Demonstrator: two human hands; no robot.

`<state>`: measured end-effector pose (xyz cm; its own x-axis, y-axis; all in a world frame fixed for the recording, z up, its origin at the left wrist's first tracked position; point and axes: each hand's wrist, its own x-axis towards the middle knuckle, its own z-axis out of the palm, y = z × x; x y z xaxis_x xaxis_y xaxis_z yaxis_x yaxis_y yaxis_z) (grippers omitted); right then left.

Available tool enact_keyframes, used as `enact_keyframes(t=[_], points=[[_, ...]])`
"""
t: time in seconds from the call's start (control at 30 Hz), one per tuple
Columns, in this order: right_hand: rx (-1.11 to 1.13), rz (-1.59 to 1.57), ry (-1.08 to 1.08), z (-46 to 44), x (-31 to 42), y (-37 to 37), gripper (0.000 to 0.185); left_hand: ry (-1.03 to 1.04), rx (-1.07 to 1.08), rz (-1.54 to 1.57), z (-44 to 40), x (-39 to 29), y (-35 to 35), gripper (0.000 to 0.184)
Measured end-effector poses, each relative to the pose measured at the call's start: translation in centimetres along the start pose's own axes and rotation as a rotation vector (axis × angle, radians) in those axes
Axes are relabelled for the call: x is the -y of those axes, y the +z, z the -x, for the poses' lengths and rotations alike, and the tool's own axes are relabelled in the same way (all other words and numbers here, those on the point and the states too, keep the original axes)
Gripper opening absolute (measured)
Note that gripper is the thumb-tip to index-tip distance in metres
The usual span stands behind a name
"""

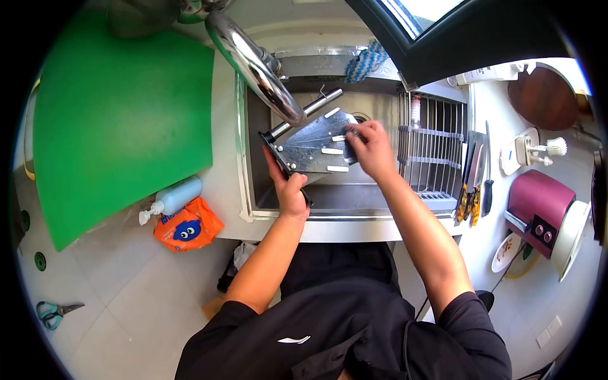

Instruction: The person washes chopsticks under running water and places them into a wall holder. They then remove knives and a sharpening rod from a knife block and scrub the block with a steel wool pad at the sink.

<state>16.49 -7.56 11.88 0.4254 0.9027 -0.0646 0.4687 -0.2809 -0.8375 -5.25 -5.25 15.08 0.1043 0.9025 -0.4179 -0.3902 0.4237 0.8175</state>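
Sink [373,197] in front; both forearms [269,256] reach forward over its edge, converging. Dark panel [303,144] held over basin. Left hand [291,193] closed round its near left edge, thumb uppermost. Right hand [372,149] curled at panel's right end; cannot tell whether fingers pinch anything. White strips [332,151] face up.

We hold both bare arms forward and inward, the left arm [263,272] and the right arm [424,228] drawing nearer each other toward the wrists, the right elbow bent out to the side. Our left hand [290,195] grips with its fingers reaching forward and its thumb set apart from them, curving inward. Our right hand [375,151] lies farther forward, its back toward us, the fingers bent and angled toward the left.
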Motion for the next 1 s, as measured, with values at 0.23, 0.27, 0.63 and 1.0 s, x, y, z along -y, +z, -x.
enact_keyframes(t=[0.23,0.27,0.63,1.0], points=[[-0.070,0.190,0.103,-3.0,-2.5,-0.9,0.026,0.152,0.113,-0.285,0.0,-0.5,-0.8,0.109],[-0.134,0.196,0.064,-2.9,-1.3,-0.8,0.026,0.213,0.136,-0.392,-0.1,-0.1,-1.3,0.108],[-0.081,0.462,-0.248,-6.2,2.8,3.7,0.032,0.341,0.227,-0.637,0.9,-0.8,-0.5,0.106],[0.578,0.185,-0.552,-7.7,5.5,0.4,0.071,0.422,0.340,-0.839,-0.2,-2.4,-1.1,0.102]])
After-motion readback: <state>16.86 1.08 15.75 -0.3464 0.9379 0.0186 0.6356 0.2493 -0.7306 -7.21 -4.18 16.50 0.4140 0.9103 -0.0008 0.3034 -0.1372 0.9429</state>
